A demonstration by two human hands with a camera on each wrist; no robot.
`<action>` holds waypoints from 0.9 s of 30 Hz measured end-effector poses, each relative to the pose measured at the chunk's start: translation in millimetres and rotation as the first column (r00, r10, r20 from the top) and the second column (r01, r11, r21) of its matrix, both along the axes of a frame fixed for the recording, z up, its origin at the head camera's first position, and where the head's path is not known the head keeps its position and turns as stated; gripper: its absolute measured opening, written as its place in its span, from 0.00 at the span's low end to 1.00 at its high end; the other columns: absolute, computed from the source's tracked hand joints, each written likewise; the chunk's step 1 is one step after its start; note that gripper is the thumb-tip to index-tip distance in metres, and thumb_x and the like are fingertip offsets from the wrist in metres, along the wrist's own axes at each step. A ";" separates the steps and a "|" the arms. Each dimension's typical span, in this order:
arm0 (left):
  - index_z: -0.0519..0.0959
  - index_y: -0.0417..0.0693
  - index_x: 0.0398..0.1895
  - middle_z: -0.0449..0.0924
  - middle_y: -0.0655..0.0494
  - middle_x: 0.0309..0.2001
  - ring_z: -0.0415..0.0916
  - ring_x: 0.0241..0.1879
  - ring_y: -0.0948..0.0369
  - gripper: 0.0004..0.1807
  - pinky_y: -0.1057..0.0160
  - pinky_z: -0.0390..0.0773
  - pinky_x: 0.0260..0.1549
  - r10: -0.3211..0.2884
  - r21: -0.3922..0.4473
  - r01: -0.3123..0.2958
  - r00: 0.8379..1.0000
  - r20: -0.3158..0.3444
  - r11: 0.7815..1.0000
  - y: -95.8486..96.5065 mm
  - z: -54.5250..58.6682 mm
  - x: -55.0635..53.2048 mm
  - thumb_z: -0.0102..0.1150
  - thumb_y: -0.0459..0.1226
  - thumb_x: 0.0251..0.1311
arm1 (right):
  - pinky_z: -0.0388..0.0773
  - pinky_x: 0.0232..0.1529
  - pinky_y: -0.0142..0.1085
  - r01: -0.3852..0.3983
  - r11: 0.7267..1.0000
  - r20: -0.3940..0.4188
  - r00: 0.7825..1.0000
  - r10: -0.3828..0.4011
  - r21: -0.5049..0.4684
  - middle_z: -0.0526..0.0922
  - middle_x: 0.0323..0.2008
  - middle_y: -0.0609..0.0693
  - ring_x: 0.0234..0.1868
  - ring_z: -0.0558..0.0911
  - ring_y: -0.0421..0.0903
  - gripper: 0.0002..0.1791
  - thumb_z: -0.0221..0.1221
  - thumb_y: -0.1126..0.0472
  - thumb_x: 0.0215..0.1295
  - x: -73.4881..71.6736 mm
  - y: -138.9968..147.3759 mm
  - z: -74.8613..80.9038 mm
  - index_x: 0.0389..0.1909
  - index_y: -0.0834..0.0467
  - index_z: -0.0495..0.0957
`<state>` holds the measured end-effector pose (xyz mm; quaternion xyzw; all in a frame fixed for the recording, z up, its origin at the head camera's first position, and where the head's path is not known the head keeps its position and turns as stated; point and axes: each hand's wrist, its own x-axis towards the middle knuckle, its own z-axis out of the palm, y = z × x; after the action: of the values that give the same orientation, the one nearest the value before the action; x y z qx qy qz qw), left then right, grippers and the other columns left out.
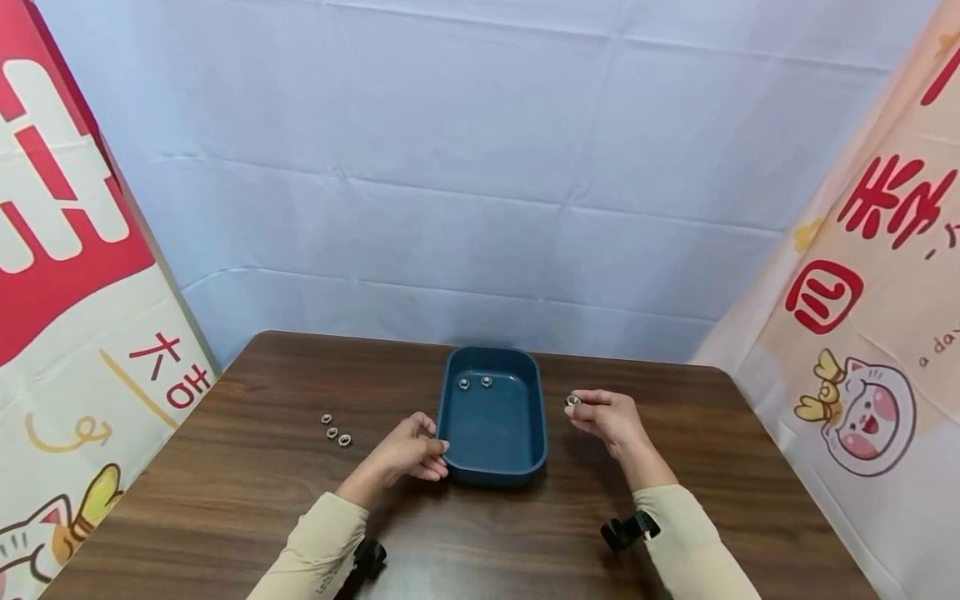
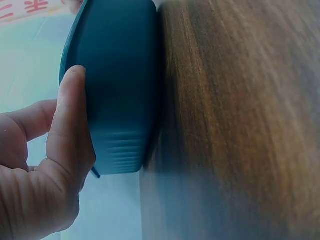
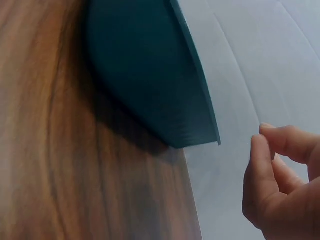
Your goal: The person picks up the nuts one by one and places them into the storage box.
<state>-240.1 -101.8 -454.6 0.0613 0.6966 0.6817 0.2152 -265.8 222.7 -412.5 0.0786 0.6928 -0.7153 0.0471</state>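
A dark blue rectangular tray (image 1: 491, 433) stands on the table, with two metal nuts (image 1: 486, 382) lying near its far end. My left hand (image 1: 408, 450) holds the tray's left rim near the front corner. In the left wrist view the thumb (image 2: 72, 105) lies along the tray's outer wall, its tip at the rim. Right of the tray, my right hand (image 1: 609, 418) pinches a metal nut (image 1: 573, 401) between thumb and fingertips. The right wrist view shows those fingertips (image 3: 260, 145) together beyond the tray's end, the nut hidden there.
Three more nuts (image 1: 332, 432) lie on the wooden table (image 1: 247, 483), left of the left hand. A pale cloth (image 1: 480, 183) hangs behind the table's far edge. Printed cloths (image 1: 862, 350) hang at both sides.
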 end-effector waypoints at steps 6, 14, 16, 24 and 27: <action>0.56 0.35 0.43 0.78 0.41 0.23 0.79 0.19 0.57 0.15 0.61 0.81 0.20 0.013 -0.004 -0.013 1.000 0.014 1.000 0.8 2.0 -1.1 0.52 0.29 0.62 | 0.78 0.43 0.40 -0.011 1.000 -0.002 1.000 0.011 0.007 0.80 0.37 0.58 0.33 0.82 0.43 0.24 0.60 0.77 0.54 -12.3 -13.2 5.2 0.53 0.78 0.69; 0.56 0.34 0.43 0.78 0.41 0.24 0.79 0.20 0.57 0.15 0.61 0.81 0.21 0.000 0.009 0.000 1.000 0.022 1.000 1.3 5.2 0.4 0.52 0.29 0.62 | 0.75 0.47 0.45 -0.046 0.999 0.010 0.999 0.046 -0.022 0.79 0.36 0.60 0.33 0.82 0.45 0.23 0.58 0.81 0.53 -29.3 -30.5 4.3 0.52 0.79 0.69; 0.56 0.35 0.43 0.78 0.42 0.24 0.79 0.20 0.57 0.15 0.62 0.81 0.21 -0.001 0.008 0.001 1.000 0.024 1.000 1.3 5.8 0.3 0.52 0.29 0.62 | 0.77 0.46 0.44 -0.054 0.998 0.019 0.998 0.055 -0.021 0.79 0.36 0.61 0.32 0.82 0.45 0.22 0.57 0.81 0.53 -33.3 -35.2 5.0 0.51 0.79 0.70; 0.57 0.35 0.44 0.78 0.42 0.24 0.79 0.20 0.57 0.16 0.62 0.81 0.20 0.008 0.011 -0.008 0.999 0.043 1.000 -0.5 3.3 -0.2 0.53 0.29 0.62 | 0.81 0.36 0.36 -0.040 0.999 0.050 0.998 0.041 -0.020 0.77 0.38 0.66 0.27 0.81 0.44 0.20 0.56 0.82 0.52 -49.1 -54.4 7.1 0.49 0.78 0.71; 0.57 0.35 0.44 0.78 0.42 0.24 0.79 0.20 0.57 0.16 0.62 0.81 0.20 0.005 0.008 -0.005 0.999 0.040 1.000 -0.8 2.0 0.0 0.53 0.29 0.62 | 0.81 0.34 0.37 -0.038 0.999 0.054 0.998 0.037 0.006 0.79 0.37 0.66 0.26 0.82 0.43 0.21 0.57 0.82 0.51 -53.4 -60.5 7.3 0.50 0.77 0.71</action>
<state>-240.2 -102.6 -452.6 0.0467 0.6895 0.6862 0.2271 -319.1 162.2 -405.1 0.0851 0.6950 -0.7095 0.0791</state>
